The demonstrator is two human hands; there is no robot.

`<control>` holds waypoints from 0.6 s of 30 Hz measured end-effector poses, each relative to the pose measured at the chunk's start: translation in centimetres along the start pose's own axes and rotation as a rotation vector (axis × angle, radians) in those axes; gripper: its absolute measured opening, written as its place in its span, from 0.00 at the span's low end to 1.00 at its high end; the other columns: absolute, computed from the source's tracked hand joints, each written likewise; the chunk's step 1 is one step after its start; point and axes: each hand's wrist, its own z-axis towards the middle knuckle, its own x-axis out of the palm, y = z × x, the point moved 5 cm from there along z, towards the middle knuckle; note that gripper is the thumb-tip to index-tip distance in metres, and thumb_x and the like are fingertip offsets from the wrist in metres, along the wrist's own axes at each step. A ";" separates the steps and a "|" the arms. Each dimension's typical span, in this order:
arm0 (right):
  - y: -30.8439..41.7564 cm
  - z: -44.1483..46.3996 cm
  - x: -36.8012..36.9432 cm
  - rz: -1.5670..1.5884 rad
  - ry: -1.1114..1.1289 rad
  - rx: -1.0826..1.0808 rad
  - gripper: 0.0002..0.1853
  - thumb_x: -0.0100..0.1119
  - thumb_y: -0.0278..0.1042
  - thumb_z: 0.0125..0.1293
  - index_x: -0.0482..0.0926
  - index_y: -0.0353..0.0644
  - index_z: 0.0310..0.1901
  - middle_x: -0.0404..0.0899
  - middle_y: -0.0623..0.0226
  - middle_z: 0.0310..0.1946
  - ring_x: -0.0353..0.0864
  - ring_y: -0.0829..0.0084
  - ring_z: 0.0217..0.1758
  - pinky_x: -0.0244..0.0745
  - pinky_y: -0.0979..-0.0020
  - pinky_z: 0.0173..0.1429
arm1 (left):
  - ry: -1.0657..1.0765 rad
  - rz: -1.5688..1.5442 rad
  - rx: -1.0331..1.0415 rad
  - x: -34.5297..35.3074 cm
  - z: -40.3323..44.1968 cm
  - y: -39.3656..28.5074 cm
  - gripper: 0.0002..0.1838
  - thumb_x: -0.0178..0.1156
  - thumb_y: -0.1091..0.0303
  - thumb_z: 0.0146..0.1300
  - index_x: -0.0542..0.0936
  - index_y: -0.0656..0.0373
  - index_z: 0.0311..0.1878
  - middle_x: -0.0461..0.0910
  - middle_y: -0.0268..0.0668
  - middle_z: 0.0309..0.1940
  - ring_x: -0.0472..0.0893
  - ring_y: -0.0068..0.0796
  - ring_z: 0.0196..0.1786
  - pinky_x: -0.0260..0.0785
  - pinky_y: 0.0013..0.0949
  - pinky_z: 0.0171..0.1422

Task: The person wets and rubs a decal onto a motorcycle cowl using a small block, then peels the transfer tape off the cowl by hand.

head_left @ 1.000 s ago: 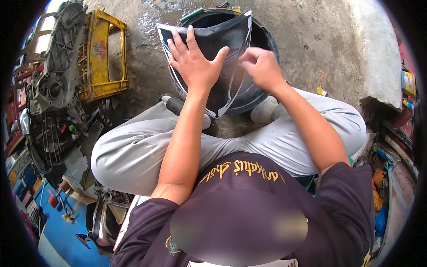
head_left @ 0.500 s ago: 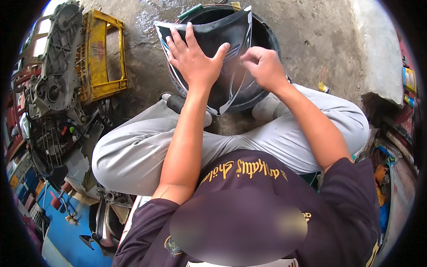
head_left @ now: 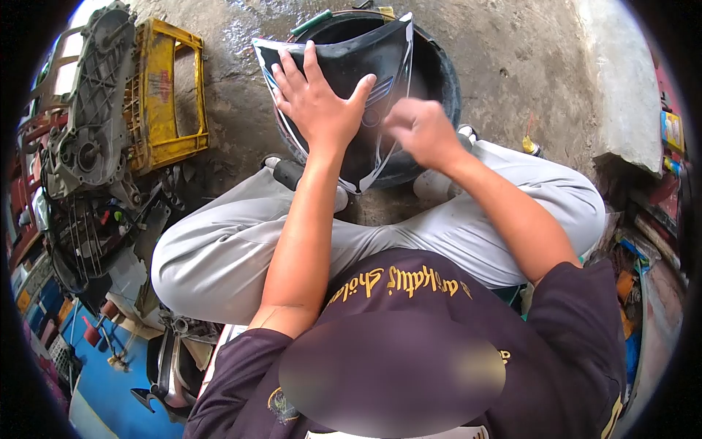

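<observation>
A glossy black panel (head_left: 349, 64) with whitish edges and a striped decal, resembling a motorcycle body panel, rests slanted across a black tub (head_left: 439, 69). My left hand (head_left: 319, 106) lies spread on its left part, palm down with the thumb out. Beside the decal, at the panel's right edge, my right hand (head_left: 423, 132) is curled with its fingers bent together. Motion blurs those fingertips, and whatever they pinch, if anything, is hidden. The tub's inside shows only in part behind the panel.
A yellow plastic crate (head_left: 172, 88) and a grey metal engine casing (head_left: 95, 88) stand at the left. A concrete ledge (head_left: 621, 80) runs along the right. A small yellow-capped bottle (head_left: 530, 145) is near my right knee. Part of the floor (head_left: 234, 29) is wet.
My right hand has moved down and slightly left along the panel's right edge, still curled. My left hand stays spread on the panel, almost unmoved.
</observation>
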 end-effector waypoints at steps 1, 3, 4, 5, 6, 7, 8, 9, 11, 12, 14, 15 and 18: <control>-0.3 0.5 -0.8 0.016 -0.085 0.040 0.04 0.68 0.24 0.62 0.86 0.33 0.37 0.87 0.51 0.35 0.89 0.52 0.40 0.82 0.60 0.46 | -0.009 -0.017 0.002 0.0 0.0 0.0 0.59 0.77 0.31 0.52 0.64 0.50 0.82 0.57 0.58 0.84 0.54 0.66 0.86 0.46 0.70 0.84; -1.0 1.4 -2.1 0.052 -0.161 0.160 0.03 0.67 0.23 0.62 0.86 0.33 0.37 0.87 0.50 0.35 0.89 0.51 0.40 0.82 0.58 0.46 | -0.011 -0.034 0.001 -0.1 -0.4 0.1 0.59 0.77 0.31 0.52 0.64 0.50 0.82 0.57 0.58 0.84 0.54 0.65 0.86 0.46 0.70 0.84; -1.1 0.8 -1.6 0.049 -0.164 0.162 0.03 0.67 0.23 0.62 0.86 0.33 0.37 0.87 0.50 0.35 0.89 0.51 0.40 0.82 0.58 0.46 | -0.004 -0.026 -0.008 0.0 -0.3 0.1 0.59 0.77 0.31 0.52 0.64 0.50 0.82 0.57 0.58 0.84 0.54 0.65 0.86 0.46 0.70 0.84; -0.6 0.0 -0.3 0.023 -0.094 0.060 0.04 0.67 0.23 0.62 0.86 0.34 0.37 0.87 0.50 0.36 0.90 0.51 0.40 0.82 0.58 0.46 | -0.001 -0.020 -0.016 0.0 -0.1 0.0 0.59 0.77 0.31 0.52 0.64 0.50 0.82 0.57 0.57 0.84 0.54 0.65 0.86 0.47 0.70 0.84; 0.5 -0.5 0.5 -0.002 -0.023 -0.044 0.04 0.67 0.22 0.61 0.87 0.34 0.37 0.87 0.49 0.36 0.90 0.52 0.41 0.82 0.57 0.47 | -0.006 -0.025 -0.015 0.0 -0.1 -0.2 0.59 0.77 0.31 0.52 0.64 0.50 0.82 0.57 0.57 0.84 0.54 0.65 0.86 0.47 0.70 0.84; 0.9 -0.8 0.7 -0.011 0.047 0.022 0.05 0.66 0.22 0.61 0.87 0.34 0.38 0.88 0.50 0.36 0.90 0.52 0.42 0.82 0.57 0.48 | -0.003 -0.004 -0.009 -0.1 -0.2 -0.2 0.59 0.76 0.30 0.52 0.65 0.51 0.82 0.57 0.59 0.84 0.55 0.65 0.86 0.48 0.69 0.83; 0.6 -0.3 0.3 -0.010 0.047 0.021 0.05 0.66 0.22 0.61 0.87 0.34 0.38 0.88 0.50 0.36 0.90 0.52 0.42 0.82 0.57 0.48 | 0.002 0.020 -0.003 -0.1 -0.3 -0.1 0.59 0.76 0.29 0.53 0.66 0.52 0.82 0.57 0.60 0.84 0.55 0.64 0.86 0.49 0.69 0.83; -0.1 0.4 -0.6 -0.020 -0.044 -0.003 0.05 0.66 0.23 0.61 0.88 0.35 0.38 0.88 0.50 0.37 0.90 0.52 0.42 0.82 0.57 0.48 | 0.002 -0.012 -0.013 0.0 -0.2 -0.1 0.59 0.77 0.31 0.52 0.64 0.50 0.82 0.57 0.58 0.84 0.54 0.66 0.86 0.47 0.71 0.83; -1.3 1.5 -2.1 0.008 -0.182 0.113 0.06 0.67 0.24 0.61 0.88 0.35 0.39 0.88 0.51 0.37 0.90 0.52 0.42 0.83 0.57 0.48 | -0.005 0.004 -0.004 -0.1 -0.2 0.1 0.59 0.76 0.30 0.52 0.65 0.51 0.82 0.57 0.59 0.84 0.55 0.65 0.86 0.48 0.70 0.83; -1.4 1.6 -2.2 0.043 -0.175 0.166 0.05 0.67 0.23 0.61 0.88 0.35 0.38 0.88 0.50 0.37 0.90 0.51 0.43 0.83 0.58 0.49 | -0.016 0.009 0.011 -0.1 -0.2 -0.1 0.59 0.76 0.29 0.53 0.66 0.52 0.82 0.57 0.61 0.84 0.55 0.65 0.86 0.49 0.69 0.83; -0.3 0.4 -0.4 -0.007 -0.087 -0.004 0.05 0.67 0.23 0.60 0.87 0.34 0.37 0.88 0.50 0.37 0.90 0.51 0.43 0.83 0.58 0.49 | -0.011 -0.010 0.004 -0.2 -0.1 -0.2 0.59 0.76 0.29 0.53 0.65 0.52 0.82 0.57 0.61 0.84 0.55 0.66 0.86 0.49 0.69 0.83; 0.5 -0.4 0.4 -0.007 -0.047 -0.043 0.04 0.68 0.23 0.59 0.86 0.34 0.36 0.88 0.50 0.36 0.89 0.51 0.42 0.82 0.58 0.49 | 0.000 0.005 0.003 -0.3 -0.1 -0.3 0.59 0.76 0.28 0.53 0.65 0.52 0.82 0.57 0.61 0.84 0.55 0.66 0.86 0.49 0.69 0.83; 0.0 0.0 -0.3 0.052 -0.016 0.061 0.04 0.67 0.22 0.60 0.87 0.34 0.37 0.88 0.51 0.37 0.90 0.52 0.42 0.83 0.58 0.48 | 0.018 0.028 -0.014 -0.1 -0.2 -0.2 0.60 0.75 0.28 0.54 0.65 0.53 0.82 0.57 0.61 0.84 0.55 0.66 0.86 0.48 0.69 0.84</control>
